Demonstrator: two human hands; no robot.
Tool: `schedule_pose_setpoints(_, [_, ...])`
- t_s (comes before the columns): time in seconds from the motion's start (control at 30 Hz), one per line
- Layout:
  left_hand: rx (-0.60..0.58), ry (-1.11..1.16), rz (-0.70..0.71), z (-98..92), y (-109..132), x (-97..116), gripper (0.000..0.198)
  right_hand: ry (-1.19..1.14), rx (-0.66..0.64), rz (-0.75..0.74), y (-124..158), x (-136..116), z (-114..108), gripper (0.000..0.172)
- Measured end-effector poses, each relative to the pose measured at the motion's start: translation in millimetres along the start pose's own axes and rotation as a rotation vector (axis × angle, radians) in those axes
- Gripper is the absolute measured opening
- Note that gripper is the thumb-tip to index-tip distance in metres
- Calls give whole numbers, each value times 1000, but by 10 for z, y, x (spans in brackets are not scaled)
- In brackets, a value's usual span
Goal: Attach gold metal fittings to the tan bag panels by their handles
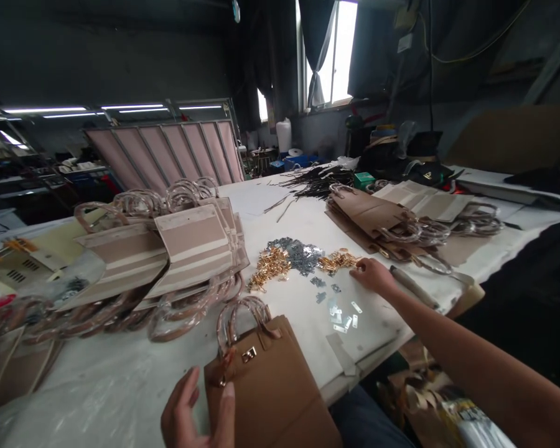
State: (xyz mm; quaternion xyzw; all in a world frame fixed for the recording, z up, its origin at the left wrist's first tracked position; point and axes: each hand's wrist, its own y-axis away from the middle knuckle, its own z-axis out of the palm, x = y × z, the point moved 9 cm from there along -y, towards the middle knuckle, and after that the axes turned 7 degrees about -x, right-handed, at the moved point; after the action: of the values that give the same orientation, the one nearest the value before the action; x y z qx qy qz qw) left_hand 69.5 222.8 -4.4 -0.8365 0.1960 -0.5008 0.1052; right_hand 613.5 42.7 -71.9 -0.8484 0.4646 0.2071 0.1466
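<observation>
A brown handbag panel (266, 379) with plastic-wrapped handles (242, 314) and a gold lock plate (249, 354) lies in front of me. By its left edge, my left hand (196, 414) has thumb and fingers apart, the thumb beside a small gold piece (223, 381). My right hand (373, 275) reaches to the right end of a small pile of gold metal fittings (336, 261), its fingertips drawn together. Whatever those fingertips may hold is too small to make out. Left of that pile are grey metal plates (301, 254) and a larger heap of gold fittings (270, 267).
Stacked bag parts (193, 242) with wrapped handles fill the left side. More brown bag parts (368, 211) lie at the right, near black strips (317, 179) and a green box (364, 180). Silver plates (343, 317) lie near the table's front edge.
</observation>
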Motion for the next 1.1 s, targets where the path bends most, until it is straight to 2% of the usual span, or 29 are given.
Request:
schedule_pose_setpoints(0.07, [-6, -49, 222, -9, 15, 346, 50, 6, -43, -45, 4, 26, -16, 30])
schedule_pose_setpoints(0.17, [-131, -35, 445, 95, 30, 765, 23, 4, -104, -118, 80, 43, -68, 37])
schedule_pose_setpoints(0.27, [-277, -75, 540, 267, -36, 970, 22, 9, -122, -147, 180, 51, -129, 27])
schedule_pose_setpoints(0.4, [-456, -278, 622, 578, -171, 1021, 31, -47, -85, -154, 381, -41, -214, 19])
schedule_pose_setpoints(0.5, [-589, -432, 671, 840, -249, 1027, 39, -216, -102, -236, 703, -334, -200, 21])
schedule_pose_setpoints(0.57, [-692, -509, 714, 1018, -276, 1050, 39, -363, -131, -325, 1025, -651, -152, 30])
schedule_pose_setpoints(0.67, [-836, -589, 768, 1227, -319, 1097, 26, -567, -184, -446, 1608, -1218, -30, 38])
schedule_pose_setpoints(0.77, [-923, -649, 792, 1319, -391, 1157, 16, -856, -405, -404, 2121, -1729, 302, 39])
schedule_pose_setpoints(0.87, [-1001, -678, 831, 1346, -412, 1239, 12, -1062, -631, -355, 2456, -2143, 672, 37])
schedule_pose_setpoints(0.93, [-1051, -688, 870, 1364, -384, 1296, 12, -1088, -609, -374, 2505, -2275, 782, 34])
schedule_pose_setpoints(1.0, [-1080, -668, 881, 1394, -358, 1354, 15, -1036, -471, -442, 2474, -2310, 763, 29])
schedule_pose_setpoints(1.1, [-1131, -603, 780, 1488, -347, 1405, 13, -950, -311, -570, 2472, -2326, 660, 24])
